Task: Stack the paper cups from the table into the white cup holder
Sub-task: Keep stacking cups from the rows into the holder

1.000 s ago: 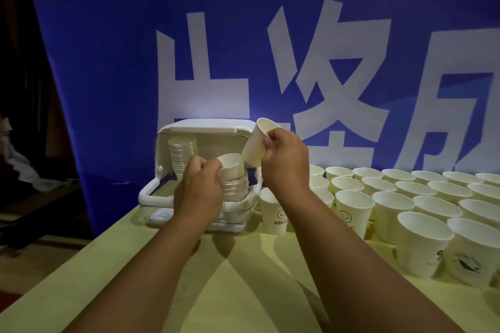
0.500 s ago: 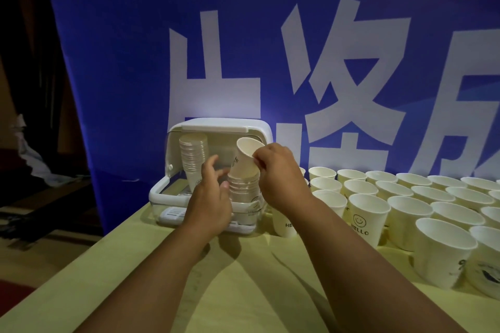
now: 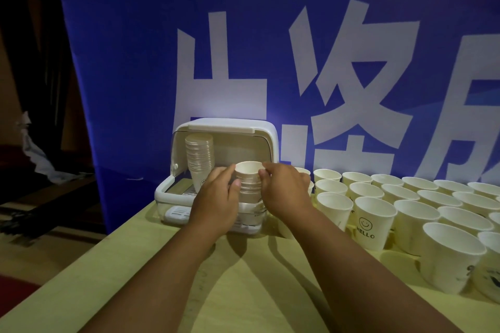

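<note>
The white cup holder [image 3: 259, 132] stands open at the table's far left, its lid flipped up. Inside, a tall stack of cups [image 3: 199, 159] fills the left side and a shorter stack [image 3: 250, 184] stands on the right, topped by an upright paper cup [image 3: 249, 170]. My left hand [image 3: 216, 203] presses the shorter stack from the left. My right hand [image 3: 284, 189] pinches the top cup's rim from the right. Several loose paper cups [image 3: 411, 219] stand in rows to the right.
A blue banner [image 3: 270, 48] with large white characters hangs right behind the table. The pale wooden tabletop [image 3: 243, 292] stretches toward me between my forearms. The table's left edge drops to a dark floor with a white cloth [image 3: 35, 154].
My right hand brought the tilted cup down and set it upright into the shorter stack. My left hand closed in against that stack. The camera shifted left.
</note>
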